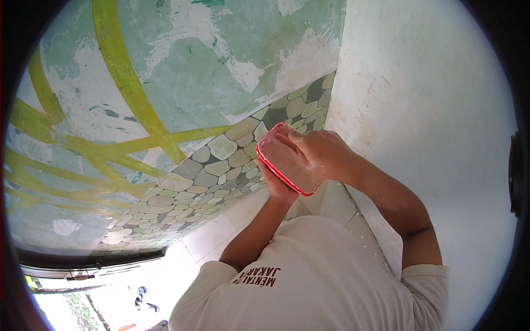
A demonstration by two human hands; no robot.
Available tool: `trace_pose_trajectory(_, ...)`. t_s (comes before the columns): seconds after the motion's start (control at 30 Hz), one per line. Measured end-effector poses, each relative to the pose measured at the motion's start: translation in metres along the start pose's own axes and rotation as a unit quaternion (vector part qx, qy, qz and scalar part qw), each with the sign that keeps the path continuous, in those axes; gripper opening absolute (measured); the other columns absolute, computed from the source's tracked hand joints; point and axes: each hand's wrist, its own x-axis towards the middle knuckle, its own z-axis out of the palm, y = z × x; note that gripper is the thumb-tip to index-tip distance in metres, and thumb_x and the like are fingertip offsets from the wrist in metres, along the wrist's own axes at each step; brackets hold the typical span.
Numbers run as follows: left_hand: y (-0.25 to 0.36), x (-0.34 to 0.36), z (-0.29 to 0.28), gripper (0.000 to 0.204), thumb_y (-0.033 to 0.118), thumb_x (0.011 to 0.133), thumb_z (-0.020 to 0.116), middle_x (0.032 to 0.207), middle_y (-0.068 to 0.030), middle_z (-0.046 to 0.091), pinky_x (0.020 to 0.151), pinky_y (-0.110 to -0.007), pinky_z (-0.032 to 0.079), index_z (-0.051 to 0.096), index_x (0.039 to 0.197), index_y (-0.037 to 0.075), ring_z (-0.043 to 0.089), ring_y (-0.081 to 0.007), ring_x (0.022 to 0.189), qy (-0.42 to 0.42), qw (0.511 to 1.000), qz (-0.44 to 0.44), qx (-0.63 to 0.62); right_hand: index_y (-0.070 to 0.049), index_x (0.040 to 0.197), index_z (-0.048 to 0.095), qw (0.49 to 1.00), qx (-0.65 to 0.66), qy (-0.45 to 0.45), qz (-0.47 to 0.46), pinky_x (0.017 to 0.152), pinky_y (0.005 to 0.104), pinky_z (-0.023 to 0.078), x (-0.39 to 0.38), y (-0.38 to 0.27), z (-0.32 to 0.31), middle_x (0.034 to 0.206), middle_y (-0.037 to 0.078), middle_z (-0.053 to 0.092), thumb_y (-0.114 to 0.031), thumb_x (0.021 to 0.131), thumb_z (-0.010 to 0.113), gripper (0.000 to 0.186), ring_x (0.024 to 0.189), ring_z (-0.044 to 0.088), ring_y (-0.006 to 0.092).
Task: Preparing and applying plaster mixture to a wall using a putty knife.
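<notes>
A shallow rectangular container [283, 164] with a red rim and a smooth greyish-brown inside is tilted in front of my chest. My left hand [273, 179] grips it from the lower left and underneath, its fingers partly behind it. My right hand [320, 151] is bent over the container's right part, thumb and fingers inside near the whitish-smeared top end; whatever it holds there is too hidden to make out. Just beyond is a band of irregular stone tiles [218, 165] along the foot of a green wall with white patches and yellow painted bands [110, 60].
A plain white wall [425, 94] stands close on my right, meeting the patched wall in a corner. Pale floor tiles [210, 237] lie below, with crumbs along the right wall's base. At lower left are a dark threshold, bright ground and some footwear [141, 298].
</notes>
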Motion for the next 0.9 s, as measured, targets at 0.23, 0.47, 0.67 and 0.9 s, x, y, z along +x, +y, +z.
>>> trace_pose_trajectory(0.23,0.003,-0.001,-0.008,0.082,0.077,0.084,0.021,0.146,-0.0019,0.035,0.110,-0.043,0.029,0.030,0.143,0.020,0.034,-0.0259,0.133,-0.013,1.000,0.007,-0.009,0.000,0.096,0.051,1.000,0.010,-0.002,0.003,0.056,0.0480,0.045,-0.006,-0.002,0.002,0.066,0.019,0.059,-0.008,0.079,0.058,0.019,0.063,0.059,0.0395)
trace_pose_trajectory(0.47,0.007,-0.006,-0.008,0.073,0.071,0.088,0.025,0.137,-0.0038,0.043,0.105,-0.041,0.035,0.035,0.138,0.019,0.042,-0.0242,0.126,-0.010,0.998,0.043,0.043,-0.001,0.092,0.049,0.983,0.167,0.056,-0.060,0.056,0.0489,0.044,-0.005,-0.009,0.011,0.066,0.022,0.057,-0.006,0.081,0.058,0.015,0.064,0.057,0.0427)
trace_pose_trajectory(0.67,0.007,-0.008,0.001,0.064,0.064,0.092,0.029,0.132,-0.0039,0.047,0.102,-0.041,0.038,0.040,0.135,0.018,0.046,-0.0233,0.122,0.003,0.992,0.066,0.107,-0.002,0.107,0.054,0.993,0.103,-0.011,-0.048,0.063,0.0472,0.050,0.002,0.003,0.015,0.076,0.019,0.063,-0.009,0.081,0.057,0.027,0.070,0.063,0.0387)
trace_pose_trajectory(0.9,0.007,-0.011,0.009,0.067,0.066,0.091,0.029,0.135,-0.0018,0.046,0.103,-0.042,0.037,0.039,0.136,0.018,0.045,-0.0244,0.123,0.055,0.997,0.061,-0.007,-0.002,0.111,0.053,0.999,-0.030,-0.015,0.008,0.058,0.0469,0.049,-0.001,-0.015,-0.002,0.072,0.017,0.064,-0.010,0.080,0.057,0.032,0.065,0.063,0.0363)
